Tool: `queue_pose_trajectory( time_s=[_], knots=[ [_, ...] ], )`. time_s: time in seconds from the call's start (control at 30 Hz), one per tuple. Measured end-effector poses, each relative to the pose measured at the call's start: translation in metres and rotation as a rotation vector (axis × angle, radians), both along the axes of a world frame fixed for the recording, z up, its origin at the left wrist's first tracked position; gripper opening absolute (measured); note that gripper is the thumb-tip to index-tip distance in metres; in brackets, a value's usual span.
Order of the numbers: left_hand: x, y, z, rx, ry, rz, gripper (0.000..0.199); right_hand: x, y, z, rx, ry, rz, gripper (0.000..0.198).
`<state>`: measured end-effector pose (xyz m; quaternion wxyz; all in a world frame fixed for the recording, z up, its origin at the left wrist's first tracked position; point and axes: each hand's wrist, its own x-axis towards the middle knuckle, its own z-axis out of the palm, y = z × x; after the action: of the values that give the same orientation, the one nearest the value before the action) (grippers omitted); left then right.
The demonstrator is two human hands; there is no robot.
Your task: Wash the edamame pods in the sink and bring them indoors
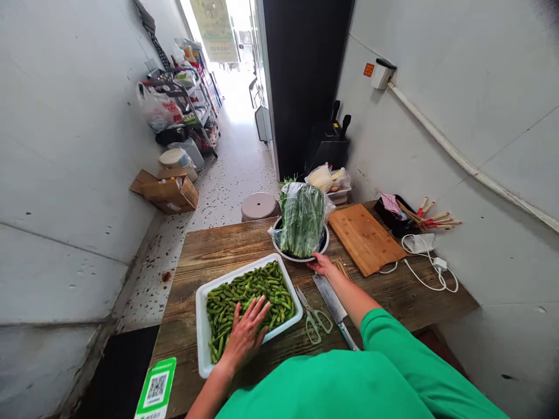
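Note:
My left hand (247,333) lies flat with fingers spread, on or just above the green soybean pods (279,302) at the near side of a white tray (201,326). My right hand (321,264) reaches forward and holds the near rim of a bowl (288,256), fingers partly hidden beneath it. In the bowl stands a clear plastic bag of leafy green vegetables (304,218). Between tray and right forearm lie green-handled scissors (315,320) and a cleaver (332,299), both flat on the wooden table (218,247).
A wooden cutting board (364,238) lies right of the bowl. Behind it are a black box (395,218) with skewers and a white cable (430,285). A QR-code card (156,389) is at the front left. A round stool (258,206) stands beyond the table.

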<state>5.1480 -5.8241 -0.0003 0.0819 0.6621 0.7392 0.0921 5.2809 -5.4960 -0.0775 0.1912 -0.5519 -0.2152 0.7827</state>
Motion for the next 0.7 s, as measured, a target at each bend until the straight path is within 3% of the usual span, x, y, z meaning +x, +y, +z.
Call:
queue_pose_trajectory(
  time_s=[0.1, 0.23, 0.4, 0.53, 0.7],
  knots=[
    [-0.007, -0.029, 0.005, 0.119, -0.061, 0.107, 0.055, -0.002, 0.001, -0.001, 0.045, -0.008, -0.037, 0.024],
    [-0.033, -0.078, -0.009, 0.217, -0.167, 0.269, 0.043, 0.000, -0.003, 0.002, 0.107, -0.023, -0.038, 0.019],
    [-0.072, -0.120, -0.021, 0.295, -0.190, 0.623, 0.040, 0.002, -0.004, 0.013, 0.177, -0.047, 0.023, 0.012],
    [-0.093, -0.132, -0.030, 0.258, -0.235, 0.836, 0.052, -0.001, -0.018, 0.021, 0.235, -0.075, 0.106, 0.012],
    [-0.106, -0.125, -0.051, 0.086, -0.441, 0.978, 0.059, -0.005, -0.086, 0.022, 0.351, -0.132, 0.305, 0.014]
  ],
)
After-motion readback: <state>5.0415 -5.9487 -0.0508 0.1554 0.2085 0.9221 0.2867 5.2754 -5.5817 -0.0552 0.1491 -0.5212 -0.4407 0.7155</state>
